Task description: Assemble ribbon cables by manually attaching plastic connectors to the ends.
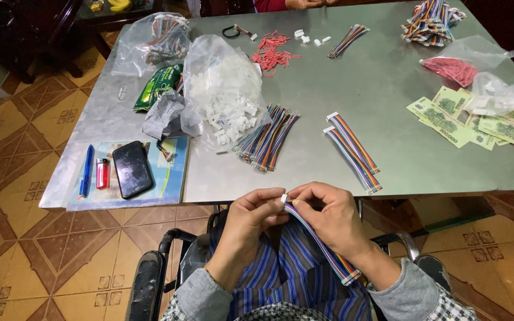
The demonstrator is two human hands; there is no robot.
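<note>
While we look down over our lap, just below the near edge of the grey table (388, 65), we note these lines:

Cable: we hold a rainbow ribbon cable (319, 244) in front of our striped clothing; its long axis runs on a slant from upper left to lower right.
Upper end: it points up and left, ending in a small white connector (284, 198) between our fingertips.
Lower end: it hangs past our right wrist, pointing down and right.
Left hand (251, 217): our fingers curl and pinch at the connector end.
Right hand (328, 217): our thumb and fingers pinch the cable just beside the connector.
Table: we see finished cables (352, 150), a bag of white connectors (224, 89), banknotes (447, 116) and a black phone (132, 169).
</note>
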